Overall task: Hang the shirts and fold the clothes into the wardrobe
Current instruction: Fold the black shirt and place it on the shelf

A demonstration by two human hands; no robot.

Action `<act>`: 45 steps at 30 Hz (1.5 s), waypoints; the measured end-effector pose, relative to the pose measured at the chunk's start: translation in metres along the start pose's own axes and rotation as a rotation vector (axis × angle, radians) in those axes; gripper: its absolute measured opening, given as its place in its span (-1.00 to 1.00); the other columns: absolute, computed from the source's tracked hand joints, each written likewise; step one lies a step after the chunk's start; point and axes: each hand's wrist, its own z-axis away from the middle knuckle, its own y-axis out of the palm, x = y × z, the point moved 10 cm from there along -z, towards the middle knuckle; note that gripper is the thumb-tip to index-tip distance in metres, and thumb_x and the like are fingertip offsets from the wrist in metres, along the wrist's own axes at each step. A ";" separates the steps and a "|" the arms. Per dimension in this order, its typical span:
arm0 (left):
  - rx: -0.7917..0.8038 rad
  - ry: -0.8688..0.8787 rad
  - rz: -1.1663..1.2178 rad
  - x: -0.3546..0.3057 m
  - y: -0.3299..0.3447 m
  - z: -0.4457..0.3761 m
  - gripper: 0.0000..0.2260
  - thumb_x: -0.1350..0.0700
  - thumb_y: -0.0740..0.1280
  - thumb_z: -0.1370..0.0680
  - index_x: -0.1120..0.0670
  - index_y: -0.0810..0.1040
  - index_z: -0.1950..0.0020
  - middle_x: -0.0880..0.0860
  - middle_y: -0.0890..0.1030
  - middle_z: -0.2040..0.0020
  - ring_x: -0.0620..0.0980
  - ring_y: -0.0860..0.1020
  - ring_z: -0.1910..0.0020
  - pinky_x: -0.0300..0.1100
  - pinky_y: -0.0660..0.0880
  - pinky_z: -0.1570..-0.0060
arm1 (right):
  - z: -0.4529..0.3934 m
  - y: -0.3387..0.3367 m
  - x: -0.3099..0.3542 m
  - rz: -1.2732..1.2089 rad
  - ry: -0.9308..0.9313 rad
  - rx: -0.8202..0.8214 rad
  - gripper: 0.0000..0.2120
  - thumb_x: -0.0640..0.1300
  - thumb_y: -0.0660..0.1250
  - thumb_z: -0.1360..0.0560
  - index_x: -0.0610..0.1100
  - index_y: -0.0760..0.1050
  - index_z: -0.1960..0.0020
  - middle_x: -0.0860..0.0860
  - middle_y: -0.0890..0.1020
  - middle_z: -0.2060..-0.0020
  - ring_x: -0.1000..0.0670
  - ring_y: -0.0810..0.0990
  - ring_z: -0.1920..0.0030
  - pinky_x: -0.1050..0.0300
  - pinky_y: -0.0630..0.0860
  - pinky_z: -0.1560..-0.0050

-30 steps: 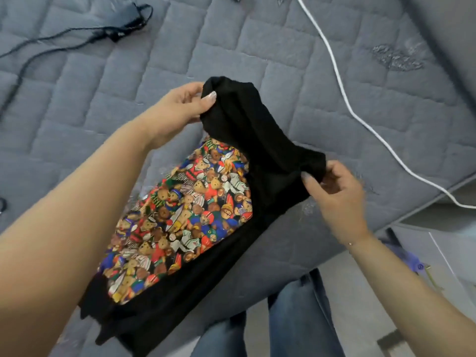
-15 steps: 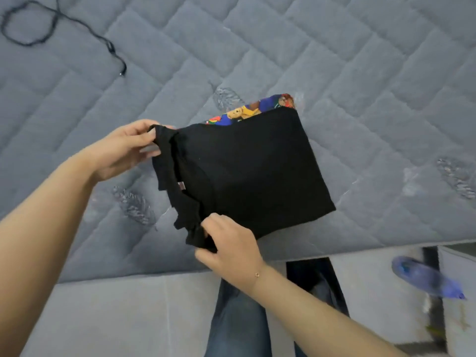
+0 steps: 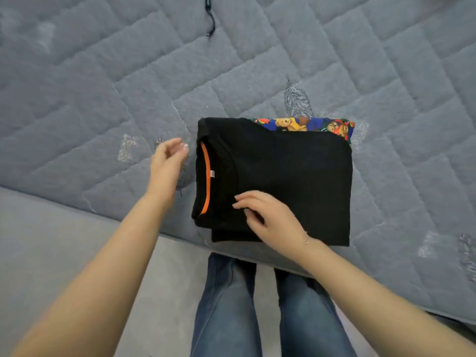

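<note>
No container shows in the frame; a grey quilted mattress [image 3: 108, 81] carries the one garment. A folded black shirt [image 3: 283, 176] lies flat near the mattress's lower edge, at the centre of the frame. Its orange-lined collar faces left, with a small white label inside, and a strip of bright bear print shows along the top right edge. The left hand [image 3: 166, 166] hovers just left of the collar, fingers loosely curled, holding nothing. The right hand [image 3: 270, 217] rests over the shirt's lower left part, fingers relaxed and slightly bent, gripping nothing. A black cable end [image 3: 210, 21] lies in the upper middle.
</note>
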 end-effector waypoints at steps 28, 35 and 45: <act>-0.541 -0.732 1.020 0.181 0.128 0.178 -0.39 -0.32 0.39 -0.35 0.06 0.49 -0.23 0.01 0.59 -0.20 -0.04 0.58 -0.10 -0.05 0.51 -0.21 | -0.196 -0.042 -0.075 0.167 0.080 0.339 -0.65 0.18 0.39 -0.47 0.05 0.55 -0.19 0.17 0.63 0.01 0.21 0.59 0.04 0.39 0.47 -0.02; -0.457 -0.693 1.086 0.180 0.156 0.147 -0.24 -0.33 0.33 -0.44 -0.08 0.17 -0.54 -0.05 0.33 -0.48 0.03 0.34 -0.43 -0.04 0.30 -0.35 | -0.181 -0.011 -0.079 0.183 0.303 0.655 -0.40 0.31 0.47 -0.27 -0.02 0.57 -0.17 0.08 0.72 0.06 0.07 0.70 0.07 0.18 0.63 0.12; -0.685 -0.302 1.023 0.169 0.032 0.249 -0.78 -0.18 0.38 -0.49 -0.17 0.54 -0.10 -0.22 0.64 -0.03 -0.18 0.59 -0.05 -0.24 0.56 -0.01 | -0.085 0.018 0.025 -0.043 0.315 0.663 -0.46 0.25 0.55 -0.14 -0.09 0.67 0.05 -0.07 0.73 0.10 -0.05 0.72 0.10 0.14 0.62 0.28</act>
